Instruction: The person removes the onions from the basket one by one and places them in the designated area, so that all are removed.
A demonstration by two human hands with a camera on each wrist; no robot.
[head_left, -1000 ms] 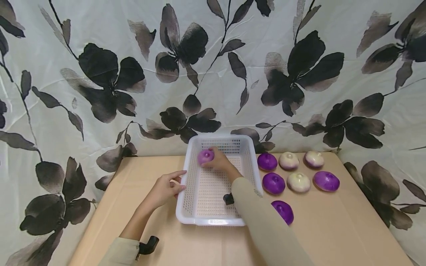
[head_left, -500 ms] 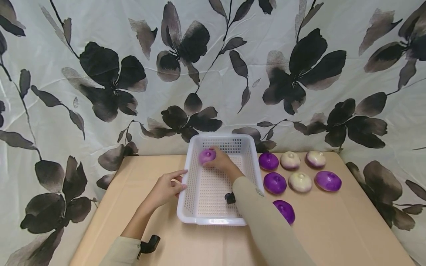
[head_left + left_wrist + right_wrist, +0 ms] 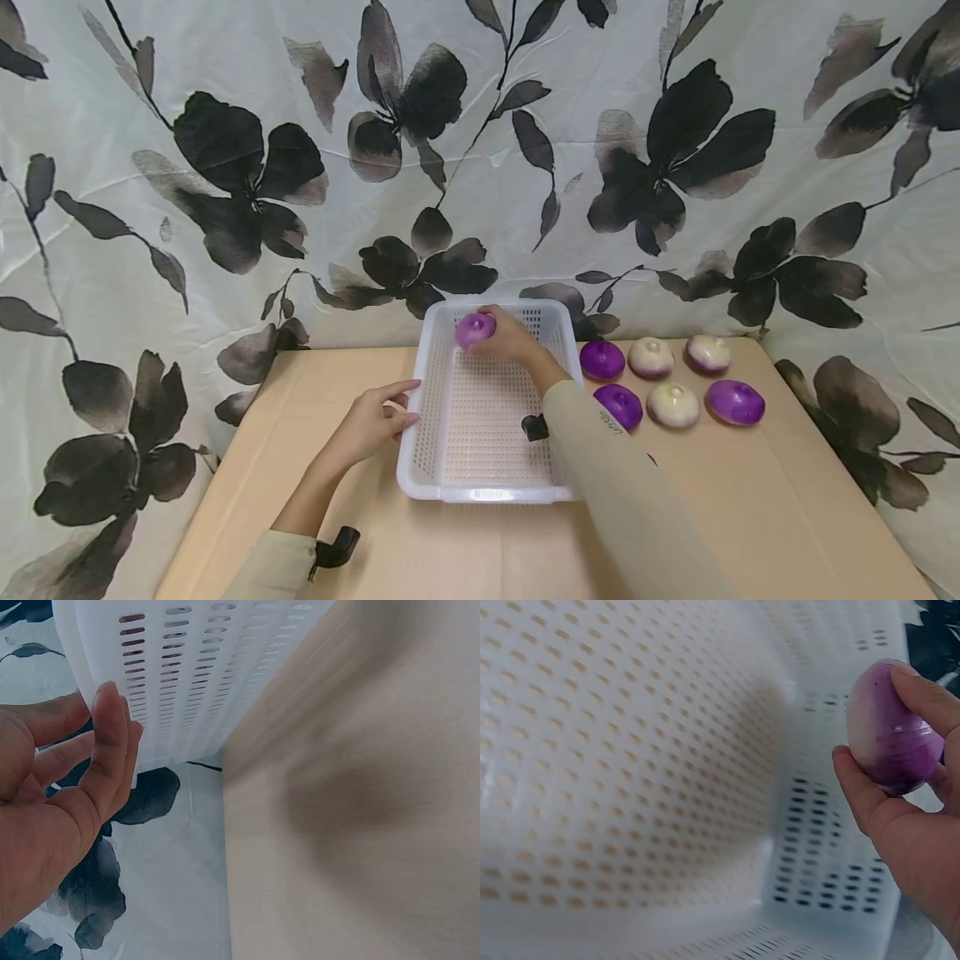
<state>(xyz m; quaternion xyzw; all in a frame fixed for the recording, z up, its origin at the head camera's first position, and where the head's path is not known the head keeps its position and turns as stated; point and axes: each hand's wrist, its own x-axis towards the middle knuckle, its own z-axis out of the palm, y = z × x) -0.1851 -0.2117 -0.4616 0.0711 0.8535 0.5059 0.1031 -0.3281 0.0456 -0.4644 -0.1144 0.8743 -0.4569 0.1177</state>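
Note:
My right hand (image 3: 512, 335) grips a purple onion (image 3: 475, 331) at the far end of a white plastic basket (image 3: 408, 467). In the right wrist view, thumb and fingers wrap the onion (image 3: 896, 727), which shows a pale patch on one side, near the basket's perforated end wall. My left hand (image 3: 371, 423) is at the basket's left rim, its loosely bent fingers touching the edge. From the left wrist, its fingertips (image 3: 109, 697) show right at the rim, outside the slotted wall (image 3: 180, 667).
Right of the basket lie purple onions (image 3: 602, 360) and paler onions (image 3: 673, 406), several in all, in two rows. They share a light wooden-looking table (image 3: 780, 508). A floral cloth (image 3: 540, 250) hangs behind. My right sleeve (image 3: 630, 483) crosses the basket's near right corner.
My right hand has carried the onion slightly up and toward the basket's far end. My sleeve now covers the nearest purple onion on the right. The left hand stays at the rim.

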